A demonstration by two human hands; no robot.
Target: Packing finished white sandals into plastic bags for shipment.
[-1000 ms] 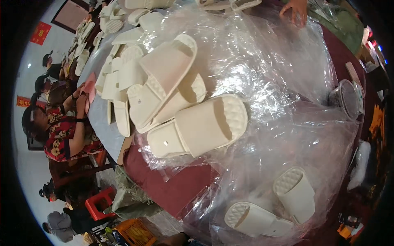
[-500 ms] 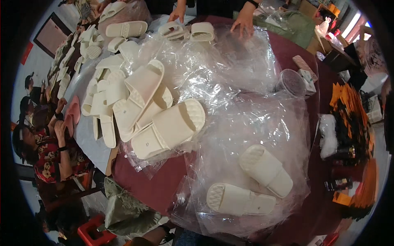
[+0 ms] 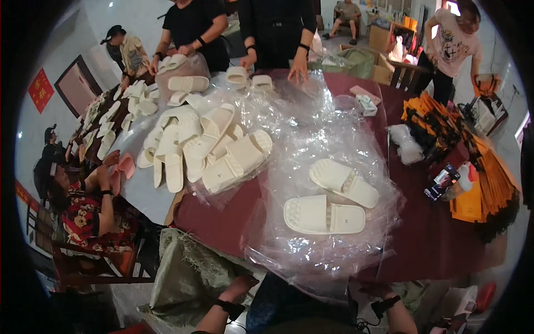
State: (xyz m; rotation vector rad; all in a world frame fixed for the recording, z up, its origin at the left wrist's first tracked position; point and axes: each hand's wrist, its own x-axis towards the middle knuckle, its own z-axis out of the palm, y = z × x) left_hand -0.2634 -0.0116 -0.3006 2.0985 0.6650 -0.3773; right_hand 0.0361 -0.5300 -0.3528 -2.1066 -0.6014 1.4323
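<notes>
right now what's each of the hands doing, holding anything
Left hand: low at the table edge by the olive sack, grip cannot be told.
Right hand: mostly hidden under the clear plastic, cannot be told.

My left hand (image 3: 240,288) and right hand (image 3: 371,290) rest at the near table (image 3: 222,222) edge, touching clear plastic bags (image 3: 311,261). Two white slippers (image 3: 324,215) lie on the bags.

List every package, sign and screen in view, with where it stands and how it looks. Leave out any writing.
Red sign: far left wall, diamond-hung square.
Phone: right side of the table, dark slab with a lit, colourful screen.
Small box: far middle of the table, white and pale green.
Clear plastic bags: near table edge, crinkled sheets under two cream slippers.
Orange flat packs: right table edge, stacked in a fan.
Cardboard box: background floor, brown.
</notes>
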